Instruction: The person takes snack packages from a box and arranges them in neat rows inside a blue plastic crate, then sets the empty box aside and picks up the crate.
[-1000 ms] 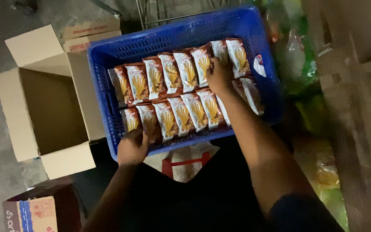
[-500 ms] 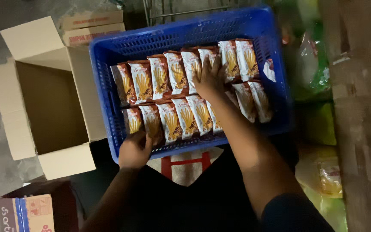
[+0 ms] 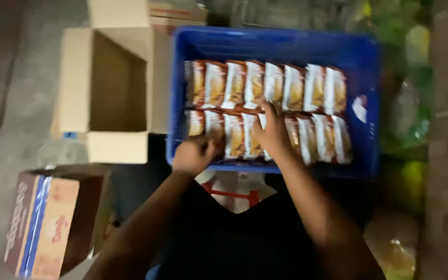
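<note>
since the earlier frame our right hand [image 3: 273, 132] has slid down from the back row onto the front row of packets [image 3: 265, 111]. from the head view we count two rows of about eight packets in one blue crate [image 3: 273, 44]. right fingers lie spread flat on them; left hand [image 3: 194, 154] curls over the near rim. two open cardboard boxes [image 3: 107, 93] sit left.

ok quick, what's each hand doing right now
Left hand: curled at the near wall of the blue plastic crate; grip cannot be told.
Right hand: open, resting flat on the orange-and-white snack packets.
</note>
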